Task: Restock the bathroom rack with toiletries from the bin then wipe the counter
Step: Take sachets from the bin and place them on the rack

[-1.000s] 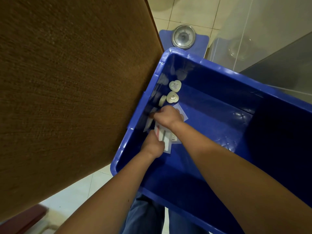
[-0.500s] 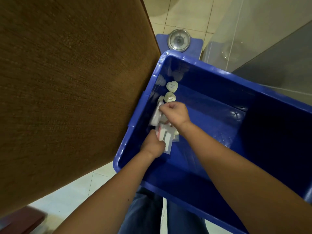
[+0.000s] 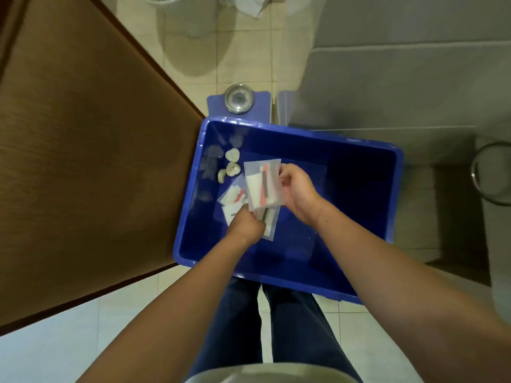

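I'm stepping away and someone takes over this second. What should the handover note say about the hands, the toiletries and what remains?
Left hand: grips a bundle of sachets over the blue bin.
Right hand: pinches one clear sachet by its edge.
In the bin: heart-shaped soaps, flat packets.
Done: sachets in hand only.
Left: stock the rack, wipe the counter; neither is in view.

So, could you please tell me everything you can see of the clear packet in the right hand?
The clear packet is a flat, frosted plastic pouch, roughly rectangular. Through it show a white piece, a dark stick and an orange-red one. The right hand pinches its right edge, holding it over the blue bin. Its lower edge overlaps a second pouch that the left hand grips.
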Tool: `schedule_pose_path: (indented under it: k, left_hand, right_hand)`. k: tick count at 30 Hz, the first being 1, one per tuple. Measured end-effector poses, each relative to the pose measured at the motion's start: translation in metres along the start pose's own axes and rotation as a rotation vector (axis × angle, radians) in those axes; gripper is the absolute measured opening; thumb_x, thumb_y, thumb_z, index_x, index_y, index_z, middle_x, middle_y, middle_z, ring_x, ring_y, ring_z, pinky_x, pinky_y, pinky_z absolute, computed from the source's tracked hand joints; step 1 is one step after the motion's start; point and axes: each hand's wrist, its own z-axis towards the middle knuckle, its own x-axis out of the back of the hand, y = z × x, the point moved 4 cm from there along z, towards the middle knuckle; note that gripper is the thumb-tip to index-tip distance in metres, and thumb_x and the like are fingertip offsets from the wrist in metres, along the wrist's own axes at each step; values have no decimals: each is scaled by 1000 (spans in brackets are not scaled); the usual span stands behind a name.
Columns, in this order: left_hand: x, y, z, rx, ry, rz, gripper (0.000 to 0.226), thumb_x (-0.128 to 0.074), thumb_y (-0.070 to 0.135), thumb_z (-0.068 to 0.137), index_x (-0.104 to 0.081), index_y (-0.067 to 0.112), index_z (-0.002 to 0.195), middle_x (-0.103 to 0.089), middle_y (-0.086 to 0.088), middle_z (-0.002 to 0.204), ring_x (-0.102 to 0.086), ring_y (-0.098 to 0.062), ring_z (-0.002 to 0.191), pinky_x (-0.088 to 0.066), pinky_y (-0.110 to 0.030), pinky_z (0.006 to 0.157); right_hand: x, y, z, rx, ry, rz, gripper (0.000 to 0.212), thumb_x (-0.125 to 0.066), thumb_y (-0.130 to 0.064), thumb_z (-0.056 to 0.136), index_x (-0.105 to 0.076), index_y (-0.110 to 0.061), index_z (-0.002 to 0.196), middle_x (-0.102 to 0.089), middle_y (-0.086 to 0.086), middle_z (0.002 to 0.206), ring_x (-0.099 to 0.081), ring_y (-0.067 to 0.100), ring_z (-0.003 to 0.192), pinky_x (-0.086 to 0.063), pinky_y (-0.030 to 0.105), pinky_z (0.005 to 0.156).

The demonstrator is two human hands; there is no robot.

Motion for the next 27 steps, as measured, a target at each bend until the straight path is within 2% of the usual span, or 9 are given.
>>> schedule_pose_path:
  k: [3,6,9,13,15,18,22,27]
  left_hand:
    - [-3,22,-22,-85,-2,52,32,-53,7,86,-49,14,117,-61,-10,105,-60,-29,94,-57,-47,81]
    - [-4,41,-42,-136,-35,24,24,-54,7,86,-50,17,109,-61,-11,106,-61,-32,97,-57,-51,82]
    - [-3,60,-65,-175,-88,-23,28,-54,3,90,-53,11,117,-61,-11,114,-61,-29,102,-58,-44,80]
    - [2,88,-94,-274,-138,-48,16,-56,0,90,-55,11,102,-61,-7,105,-61,-23,98,-58,-31,68]
    - [5,101,-108,-338,-166,-40,16,-58,0,90,-57,10,103,-62,-7,104,-63,-21,97,-57,-25,63]
    - [8,121,-129,-426,-224,-53,16,-58,0,91,-56,13,100,-62,-8,109,-63,-22,100,-58,-28,68]
    - [8,143,-156,-518,-300,-50,24,-59,3,92,-54,11,114,-62,-7,117,-63,-22,104,-58,-28,69]
    - [0,166,-198,-639,-418,17,29,-58,4,93,-54,10,121,-63,-4,116,-65,-14,95,-58,-24,66]
  right_hand:
    - [17,-14,-32,57,-5,86,31,-46,-26,74,-56,-12,100,-56,12,98,-53,29,91,-47,47,85]
    - [36,-24,-66,106,24,33,37,-52,-22,78,-62,-4,108,-64,12,100,-63,29,94,-52,50,86]
    - [54,-30,-99,152,105,1,31,-58,-9,82,-64,-3,112,-68,15,106,-65,34,104,-53,49,88]
    - [64,-37,-145,224,221,31,26,-61,-7,88,-65,-8,113,-71,13,109,-67,30,103,-56,47,88]
    - [67,-40,-165,254,294,70,25,-61,-6,89,-65,-8,113,-71,13,108,-68,30,101,-56,47,88]
    - [70,-43,-195,306,410,99,22,-61,-6,89,-66,-10,110,-72,12,107,-69,28,98,-57,45,86]
    - [75,-47,-236,388,584,176,19,-60,-6,88,-66,-15,104,-72,10,103,-69,26,96,-57,41,84]
    - [77,-47,-287,483,707,252,21,-60,-3,87,-65,-12,106,-72,9,103,-70,25,93,-57,41,82]
